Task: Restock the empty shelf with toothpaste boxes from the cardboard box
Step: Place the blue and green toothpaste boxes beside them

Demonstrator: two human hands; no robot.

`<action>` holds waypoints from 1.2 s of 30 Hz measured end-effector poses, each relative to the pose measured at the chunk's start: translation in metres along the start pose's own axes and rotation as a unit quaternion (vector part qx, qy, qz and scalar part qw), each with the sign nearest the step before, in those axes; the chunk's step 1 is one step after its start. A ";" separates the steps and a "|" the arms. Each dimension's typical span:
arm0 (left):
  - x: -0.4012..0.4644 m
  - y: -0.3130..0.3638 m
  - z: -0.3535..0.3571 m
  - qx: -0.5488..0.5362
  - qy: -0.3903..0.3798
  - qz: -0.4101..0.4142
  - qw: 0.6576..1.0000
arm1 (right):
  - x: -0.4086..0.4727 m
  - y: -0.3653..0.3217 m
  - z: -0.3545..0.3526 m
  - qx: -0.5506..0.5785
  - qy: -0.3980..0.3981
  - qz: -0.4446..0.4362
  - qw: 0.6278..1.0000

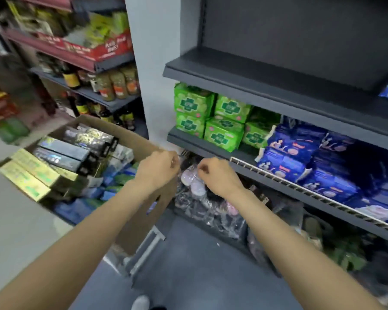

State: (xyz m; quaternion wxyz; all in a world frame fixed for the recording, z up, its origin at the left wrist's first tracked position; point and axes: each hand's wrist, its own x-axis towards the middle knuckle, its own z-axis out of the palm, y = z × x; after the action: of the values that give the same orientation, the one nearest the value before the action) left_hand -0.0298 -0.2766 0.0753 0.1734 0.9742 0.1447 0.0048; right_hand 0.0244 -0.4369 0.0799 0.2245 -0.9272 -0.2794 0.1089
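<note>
Left hand [158, 167] and right hand [215, 175] are hovering side by side, fingers curled, each seeming to be holding nothing. Cardboard box [130, 139] at left is holding toothpaste boxes [63, 153]; empty shelf [267, 66] is sitting above right.

We see a shop aisle with a dark grey floor [195, 265]. Grey metal shelving [278, 135] stands on the right, stocked with green packs [211, 113] and blue packs [311, 162]. A pale wall column [152, 52] splits the two units. The left shelving [87, 90] holds jars, bottles and red cartons. Lighting is even; the edges are motion-blurred.
</note>
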 end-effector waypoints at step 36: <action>0.126 -0.248 0.116 0.181 -0.256 0.119 0.942 | 0.190 -0.091 0.250 -0.161 -0.265 0.251 0.917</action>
State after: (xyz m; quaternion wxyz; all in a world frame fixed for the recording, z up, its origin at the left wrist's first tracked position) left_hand 0.0289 -0.0572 -0.1224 0.0236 0.9675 -0.0233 -0.2507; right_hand 0.0561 -0.1725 -0.1104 -0.0443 -0.9276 -0.1010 0.3570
